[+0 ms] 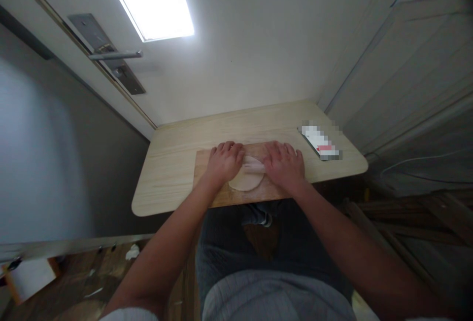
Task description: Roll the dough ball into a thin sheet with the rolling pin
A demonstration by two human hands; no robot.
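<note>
A flat round of pale dough (244, 181) lies on a wooden board (201, 165) at the table's front edge. Across the dough runs a light-coloured rolling pin (254, 167), of which only the middle shows. My left hand (226, 160) is closed over its left end, and my right hand (284, 164) over its right end. Both hands have their fingers curled down toward the board, and they hide the ends of the pin. The pin rests on the dough's upper part, and the dough spreads out below it toward me.
The board lies on a light wooden table (166, 163) with rounded corners. A phone (320, 142) lies at the table's right. Behind stands a white door with a metal handle (116, 55) and a bright window pane (155, 0). Wooden slats (414, 217) stand at right.
</note>
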